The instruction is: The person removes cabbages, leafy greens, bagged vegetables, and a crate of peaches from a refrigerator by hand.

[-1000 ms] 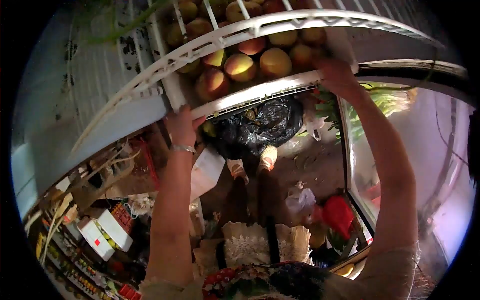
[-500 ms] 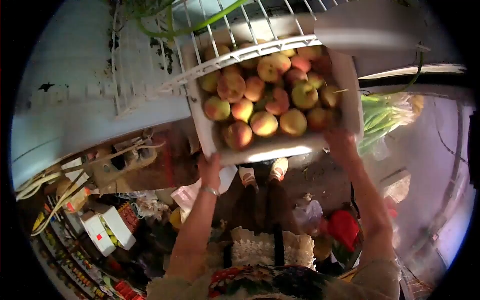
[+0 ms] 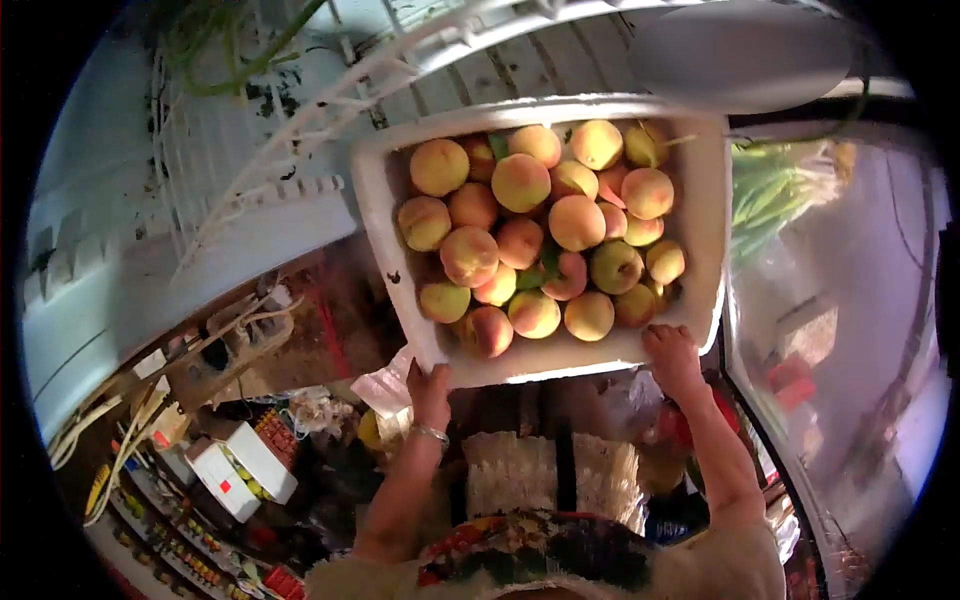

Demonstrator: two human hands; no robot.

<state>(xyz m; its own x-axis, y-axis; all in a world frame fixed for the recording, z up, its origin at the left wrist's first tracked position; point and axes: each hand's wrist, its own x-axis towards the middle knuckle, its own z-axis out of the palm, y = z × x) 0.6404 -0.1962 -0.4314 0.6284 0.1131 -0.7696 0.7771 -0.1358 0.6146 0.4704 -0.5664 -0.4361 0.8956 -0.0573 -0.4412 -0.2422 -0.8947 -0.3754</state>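
Note:
A white foam box (image 3: 372,215) full of peaches (image 3: 521,183) is held level in front of my body. My left hand (image 3: 430,395) grips its near left corner, with a bracelet at the wrist. At the near right corner my right hand (image 3: 672,358) is closed over the rim, fingers on the inside edge. The peaches are yellow and red, with a few green leaves among them. The box's underside is hidden.
A white wire rack (image 3: 470,30) spans the space just beyond the box. Green onions (image 3: 780,195) lie behind glass on the right. At lower left are a wooden board (image 3: 255,345) and an opened white carton (image 3: 222,482).
The box of peaches has come toward my body, out from beneath the wire rack, and more of its inside shows. Both hands have moved back with it and still grip it.

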